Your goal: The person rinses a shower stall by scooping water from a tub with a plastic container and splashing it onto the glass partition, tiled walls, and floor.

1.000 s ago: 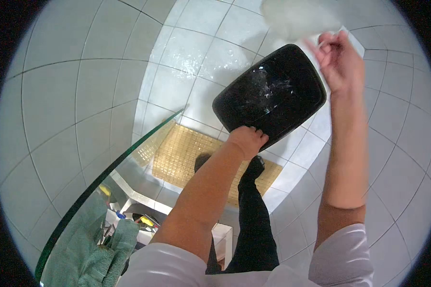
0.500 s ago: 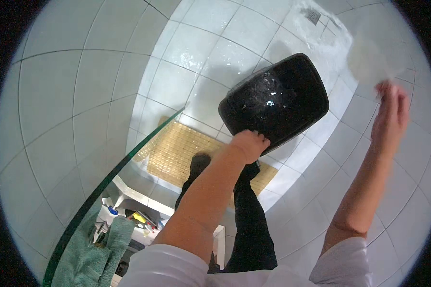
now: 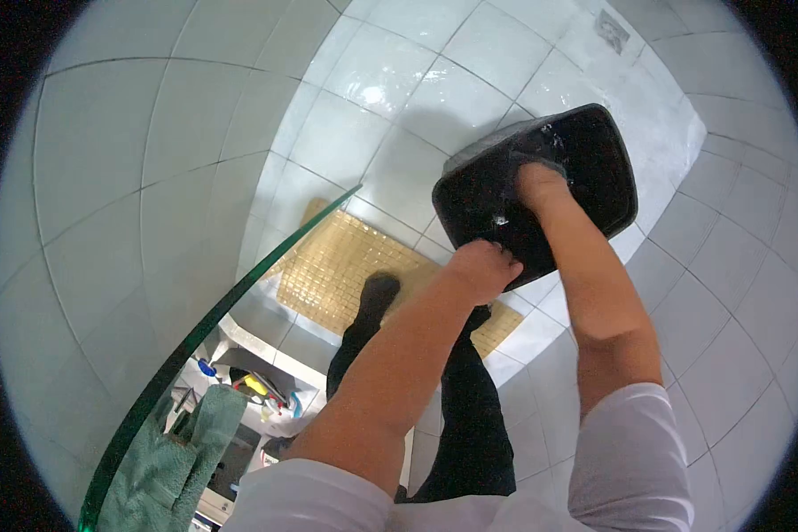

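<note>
A black rectangular bin [image 3: 585,142] stands tilted on the wet tiled floor, with some water glinting inside. My left hand [image 3: 488,269] is closed over its near rim, fingers curled to the inside. My right hand [image 3: 541,184] reaches down into the bin, away from the rim. Its fingers are hidden by the hand itself and by the dark interior, so whether it holds anything does not show. Both forearms are bare below short white sleeves.
A yellow mat [image 3: 346,262] lies on the floor near my feet. On the left runs the green edge of a glass panel [image 3: 248,284], with a green towel [image 3: 164,461] and a shelf of small items [image 3: 262,390] beyond it. A floor drain [image 3: 611,32] sits at the far end.
My right hand has swung from beside the right wall, near a blurred pale translucent shape, down into the bin. My left hand keeps its hold on the rim. The view has shifted slightly.
</note>
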`<state>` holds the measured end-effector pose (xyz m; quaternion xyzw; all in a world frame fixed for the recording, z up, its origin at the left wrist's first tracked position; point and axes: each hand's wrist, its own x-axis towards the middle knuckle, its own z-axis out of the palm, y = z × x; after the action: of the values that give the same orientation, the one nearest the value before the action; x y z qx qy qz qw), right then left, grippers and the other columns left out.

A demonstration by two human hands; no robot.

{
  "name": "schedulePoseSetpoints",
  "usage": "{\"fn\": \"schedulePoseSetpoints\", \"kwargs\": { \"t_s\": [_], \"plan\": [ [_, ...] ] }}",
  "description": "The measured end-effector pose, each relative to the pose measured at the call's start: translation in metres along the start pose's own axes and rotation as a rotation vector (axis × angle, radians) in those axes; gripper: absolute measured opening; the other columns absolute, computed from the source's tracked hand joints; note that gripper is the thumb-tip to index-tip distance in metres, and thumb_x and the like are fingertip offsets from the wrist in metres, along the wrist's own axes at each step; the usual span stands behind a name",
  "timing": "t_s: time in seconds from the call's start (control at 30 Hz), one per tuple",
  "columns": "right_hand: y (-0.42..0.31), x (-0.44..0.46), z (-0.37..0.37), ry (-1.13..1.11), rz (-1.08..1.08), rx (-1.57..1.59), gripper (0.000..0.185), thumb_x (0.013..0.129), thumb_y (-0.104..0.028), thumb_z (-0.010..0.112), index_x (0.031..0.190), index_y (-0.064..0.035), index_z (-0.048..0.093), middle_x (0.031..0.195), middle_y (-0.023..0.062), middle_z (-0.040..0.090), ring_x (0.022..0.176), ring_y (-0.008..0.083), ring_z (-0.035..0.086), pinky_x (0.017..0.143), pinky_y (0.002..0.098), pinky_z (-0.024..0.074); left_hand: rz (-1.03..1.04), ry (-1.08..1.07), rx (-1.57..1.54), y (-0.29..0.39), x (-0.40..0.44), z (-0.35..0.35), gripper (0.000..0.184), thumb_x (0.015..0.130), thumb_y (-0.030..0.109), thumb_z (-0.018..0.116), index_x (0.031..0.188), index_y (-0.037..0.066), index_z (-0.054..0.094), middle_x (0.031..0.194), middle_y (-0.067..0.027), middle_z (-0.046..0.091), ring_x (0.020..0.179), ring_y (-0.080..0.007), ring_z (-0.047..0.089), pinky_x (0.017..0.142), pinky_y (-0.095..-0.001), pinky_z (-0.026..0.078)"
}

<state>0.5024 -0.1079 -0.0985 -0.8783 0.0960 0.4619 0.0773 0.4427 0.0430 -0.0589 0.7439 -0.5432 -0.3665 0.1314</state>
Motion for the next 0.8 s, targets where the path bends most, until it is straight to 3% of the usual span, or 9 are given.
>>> {"fn": "schedulePoseSetpoints", "kwargs": {
  "t_s": [0.17,0.23,0.3,0.4,0.47,0.57,0.63,0.77,0.8],
  "plan": [
    [-0.025,0.044,0.073,0.179,-0.049,-0.1,0.027,0.075,-0.019,0.043,0.093,-0.0039,0.056,0.099,0.0167,0.052,0.092,0.0311,0.051,0.078,0.0392,0.0403,-0.171,-0.036,-0.217,0.003,-0.004,-0.014,0.023,0.078,0.02,0.036,0.083,0.007,0.055,0.074,-0.0143,0.055,0.071,-0.0298,0.056,0.063,-0.0385,0.046],
    [-0.026,0.05,0.083,0.115,-0.097,-0.026,0.027,0.075,-0.018,0.042,0.094,-0.003,0.054,0.098,0.0173,0.053,0.092,0.0312,0.05,0.079,0.0382,0.0397,-0.242,-0.048,-0.276,0.002,-0.003,-0.009,0.023,0.077,0.02,0.037,0.082,0.007,0.055,0.073,-0.0144,0.056,0.069,-0.0306,0.056,0.063,-0.0385,0.046],
    [-0.013,0.047,0.089,0.054,-0.137,0.042,0.027,0.075,-0.016,0.041,0.096,-0.0022,0.053,0.096,0.0179,0.053,0.092,0.0313,0.05,0.08,0.0371,0.039,-0.137,-0.065,-0.091,0.003,-0.001,-0.004,0.021,0.076,0.02,0.038,0.082,0.008,0.054,0.075,-0.0128,0.055,0.072,-0.0293,0.055,0.062,-0.0382,0.047],
    [0.022,0.018,0.076,0.219,-0.122,0.281,0.02,0.077,-0.014,0.041,0.088,-0.0028,0.054,0.092,0.0171,0.053,0.092,0.0264,0.05,0.079,0.0321,0.0385,-0.061,-0.026,-0.024,0.004,-0.002,-0.004,0.018,0.075,0.019,0.038,0.081,0.009,0.052,0.077,-0.0109,0.055,0.075,-0.0262,0.054,0.063,-0.0371,0.045],
    [0.035,-0.018,0.056,0.206,-0.101,0.612,0.019,0.078,-0.016,0.043,0.088,-0.0012,0.051,0.089,0.0165,0.054,0.087,0.0266,0.051,0.077,0.0313,0.0374,-0.021,-0.004,0.025,0.007,-0.002,0.003,0.017,0.074,0.019,0.039,0.08,0.009,0.052,0.078,-0.01,0.055,0.076,-0.0245,0.054,0.066,-0.0364,0.044],
    [0.055,-0.025,0.083,0.299,0.006,0.793,0.019,0.076,-0.015,0.044,0.088,-0.0008,0.05,0.091,0.0209,0.053,0.088,0.0349,0.048,0.075,0.0356,0.0384,0.013,-0.012,0.143,0.021,-0.001,0.023,0.015,0.073,0.019,0.041,0.078,0.009,0.051,0.078,-0.0085,0.055,0.078,-0.0226,0.053,0.07,-0.0363,0.041],
    [0.066,-0.033,0.107,0.307,0.084,0.739,0.022,0.078,-0.019,0.044,0.088,-0.0005,0.05,0.09,0.0205,0.053,0.087,0.0346,0.049,0.074,0.0355,0.0383,0.011,-0.049,0.202,0.03,0.0,0.034,0.014,0.072,0.018,0.042,0.077,0.01,0.052,0.077,-0.0079,0.055,0.079,-0.0223,0.052,0.073,-0.037,0.039],
    [0.092,-0.052,0.161,0.461,0.181,1.07,0.027,0.08,-0.024,0.045,0.091,-0.0006,0.049,0.088,0.0194,0.054,0.084,0.0335,0.05,0.073,0.0341,0.038,0.103,-0.077,0.23,0.038,0.002,0.042,0.014,0.07,0.018,0.043,0.071,0.009,0.054,0.073,-0.0073,0.055,0.083,-0.0236,0.051,0.081,-0.0413,0.034],
    [0.099,-0.056,0.176,0.463,0.224,1.146,0.022,0.081,-0.021,0.044,0.088,-0.0011,0.048,0.085,0.0122,0.053,0.081,0.0237,0.048,0.073,0.0299,0.036,0.163,-0.078,0.217,0.042,0.003,0.044,0.014,0.07,0.017,0.043,0.069,0.008,0.054,0.072,-0.0072,0.056,0.086,-0.0241,0.05,0.085,-0.0426,0.031]
  ]
}}
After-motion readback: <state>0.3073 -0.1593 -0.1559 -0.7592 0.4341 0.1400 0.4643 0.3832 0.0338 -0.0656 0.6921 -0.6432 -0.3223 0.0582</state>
